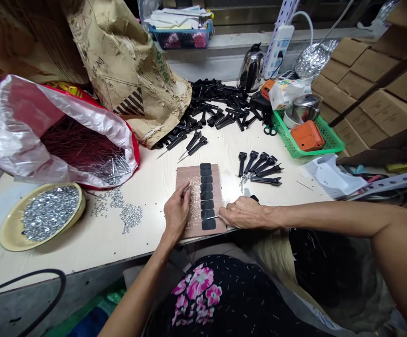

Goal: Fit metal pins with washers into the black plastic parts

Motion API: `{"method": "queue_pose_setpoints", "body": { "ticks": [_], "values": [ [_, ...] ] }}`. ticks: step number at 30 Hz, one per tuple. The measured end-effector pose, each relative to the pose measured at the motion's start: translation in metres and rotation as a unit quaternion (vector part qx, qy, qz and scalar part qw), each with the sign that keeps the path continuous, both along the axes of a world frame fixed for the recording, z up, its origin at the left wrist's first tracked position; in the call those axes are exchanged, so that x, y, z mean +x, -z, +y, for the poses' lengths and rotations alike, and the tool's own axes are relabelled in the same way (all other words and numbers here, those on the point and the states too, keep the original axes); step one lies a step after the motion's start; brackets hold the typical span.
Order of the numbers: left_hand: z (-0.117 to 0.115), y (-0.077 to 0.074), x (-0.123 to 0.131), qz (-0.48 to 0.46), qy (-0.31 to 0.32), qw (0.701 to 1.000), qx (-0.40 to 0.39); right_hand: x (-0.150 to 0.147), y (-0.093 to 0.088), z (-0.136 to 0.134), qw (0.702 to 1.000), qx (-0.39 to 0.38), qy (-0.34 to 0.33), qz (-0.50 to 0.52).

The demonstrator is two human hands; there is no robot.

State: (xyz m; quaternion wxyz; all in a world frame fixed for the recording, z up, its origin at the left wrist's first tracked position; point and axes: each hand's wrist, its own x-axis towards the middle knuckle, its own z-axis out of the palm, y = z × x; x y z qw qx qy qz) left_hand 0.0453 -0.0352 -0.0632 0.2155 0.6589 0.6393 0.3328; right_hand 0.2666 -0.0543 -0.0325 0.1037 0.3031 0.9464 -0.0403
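A brown piece of cardboard (192, 174) lies at the table's front edge, bearing a column of black rounded pads (206, 195); its surface left of them is scuffed and speckled. My right hand (243, 213) is closed around a thin metal rod (213, 217), whose tip reaches over a pad near the column's lower end. My left hand (177, 210) rests at the cardboard's left side, fingers drawn together; whether anything is between them is hidden. Black-handled tools with thin metal shafts (264, 163) lie fanned out beyond my right hand.
A yellow bowl of small metal pieces (78, 206) stands left, with loose metal pieces (131, 217) beside it. Behind are an open bag of metal pins (117, 171), a paper sack (133, 70) and a heap of black parts (220, 100). A green basket (298, 152) and cartons (382, 110) stand right.
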Motion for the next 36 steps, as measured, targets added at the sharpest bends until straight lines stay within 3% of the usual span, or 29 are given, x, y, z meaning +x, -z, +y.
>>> {"method": "queue_pose_setpoints", "body": {
  "ticks": [6, 11, 14, 21, 27, 32, 36],
  "values": [
    [0.0, -0.002, -0.001, 0.023, -0.004, 1.0, 0.007, 0.011, -0.008, 0.007, 0.999, -0.018, 0.036, 0.019],
    [0.006, 0.0, -0.004, 0.051, -0.018, 0.999, -0.008, 0.066, -0.024, 0.046, 0.982, 0.057, 0.18, -0.008],
    [0.007, -0.001, -0.003, 0.053, -0.018, 0.998, -0.01, 0.091, -0.026, 0.064, 0.974, 0.053, 0.216, -0.051],
    [0.009, 0.0, -0.004, 0.059, -0.02, 0.998, -0.02, 0.083, -0.015, 0.095, 0.972, 0.063, 0.205, -0.091],
    [0.01, 0.003, -0.006, 0.055, -0.014, 0.998, -0.016, 0.087, -0.015, 0.126, 0.968, 0.009, 0.22, -0.12],
    [0.011, 0.003, -0.007, 0.05, -0.014, 0.999, -0.015, 0.094, -0.01, 0.131, 0.98, 0.028, 0.174, -0.096],
    [0.012, 0.004, -0.009, 0.06, -0.015, 0.998, -0.018, 0.094, -0.01, 0.133, 0.979, 0.031, 0.191, -0.067]
  ]
}}
